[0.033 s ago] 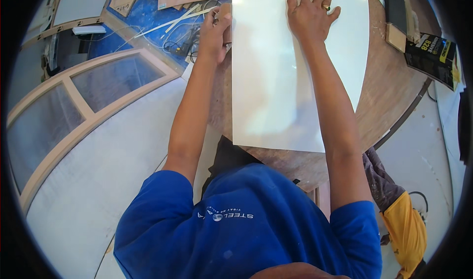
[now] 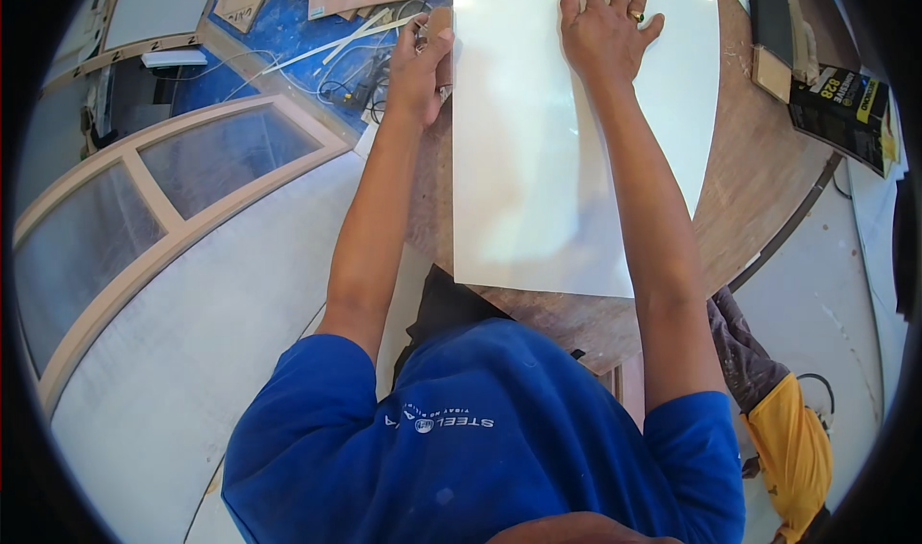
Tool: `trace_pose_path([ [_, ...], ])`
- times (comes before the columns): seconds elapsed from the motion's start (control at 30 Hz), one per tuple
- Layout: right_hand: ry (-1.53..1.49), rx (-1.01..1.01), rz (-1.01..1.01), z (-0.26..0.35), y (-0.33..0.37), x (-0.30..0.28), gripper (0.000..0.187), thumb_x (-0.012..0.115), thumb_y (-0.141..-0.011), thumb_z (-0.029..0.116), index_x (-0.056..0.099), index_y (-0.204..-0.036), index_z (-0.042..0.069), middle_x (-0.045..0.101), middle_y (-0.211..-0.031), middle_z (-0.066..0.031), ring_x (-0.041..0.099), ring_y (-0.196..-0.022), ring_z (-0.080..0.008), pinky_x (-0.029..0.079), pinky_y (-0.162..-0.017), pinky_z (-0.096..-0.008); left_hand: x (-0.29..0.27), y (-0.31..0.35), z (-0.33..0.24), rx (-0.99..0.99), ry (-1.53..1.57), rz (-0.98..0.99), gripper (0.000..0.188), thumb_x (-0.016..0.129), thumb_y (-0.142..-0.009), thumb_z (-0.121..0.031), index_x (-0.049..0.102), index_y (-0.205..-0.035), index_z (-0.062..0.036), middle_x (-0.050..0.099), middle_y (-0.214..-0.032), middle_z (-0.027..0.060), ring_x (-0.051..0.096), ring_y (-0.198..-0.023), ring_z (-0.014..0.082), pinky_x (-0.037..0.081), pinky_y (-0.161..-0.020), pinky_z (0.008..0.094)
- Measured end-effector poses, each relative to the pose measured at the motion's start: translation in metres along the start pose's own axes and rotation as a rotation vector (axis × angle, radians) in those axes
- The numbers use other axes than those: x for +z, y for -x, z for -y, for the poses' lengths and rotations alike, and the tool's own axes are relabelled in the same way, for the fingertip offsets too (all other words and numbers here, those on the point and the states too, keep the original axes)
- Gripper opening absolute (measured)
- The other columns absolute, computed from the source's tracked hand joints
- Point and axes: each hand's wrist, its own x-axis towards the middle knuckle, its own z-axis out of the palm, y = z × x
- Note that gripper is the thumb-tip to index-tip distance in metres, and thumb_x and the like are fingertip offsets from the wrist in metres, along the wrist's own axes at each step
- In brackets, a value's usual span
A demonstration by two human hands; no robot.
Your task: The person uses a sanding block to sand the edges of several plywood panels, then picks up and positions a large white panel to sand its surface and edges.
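A glossy white panel lies lengthwise on a brown wooden worktop. My right hand rests on its far part, palm down with the fingers spread and a ring on one finger. At the panel's left edge, my left hand is closed round a brown block, which looks like a sanding block. The block stands up against that edge; its underside and part of my grip are hidden.
A pale wooden frame with glazed panes lies at the left. Cables and thin strips are strewn over a blue surface. A black tin and dark blocks stand at the right; yellow-and-grey cloth is below.
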Motion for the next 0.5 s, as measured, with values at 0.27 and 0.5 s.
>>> trace_pose_path([
  [0.27,0.063,0.07,0.096,0.005,-0.002,-0.006,0.059,0.039,-0.107,0.047,0.043,-0.158,0.017,0.03,-0.168,-0.0143,0.02,-0.156,-0.0374,0.012,-0.123,-0.0662,-0.012,0.025,-0.001,-0.093,-0.031,0.037,0.051,0.075,-0.094,-0.018,0.05,-0.138,-0.0089,0.063,-0.119,0.006,0.065,-0.103,0.017,0.057,-0.086,0.0347],
  [0.5,0.027,0.082,0.144,0.007,-0.002,-0.008,0.06,0.038,-0.108,0.048,0.041,-0.159,0.019,0.027,-0.169,-0.0139,0.018,-0.157,-0.038,0.01,-0.124,-0.0662,-0.078,0.075,-0.026,-0.101,0.093,0.108,0.054,0.072,-0.096,-0.029,0.053,-0.139,-0.0026,0.065,-0.114,0.0116,0.064,-0.099,0.0193,0.056,-0.084,0.0344],
])
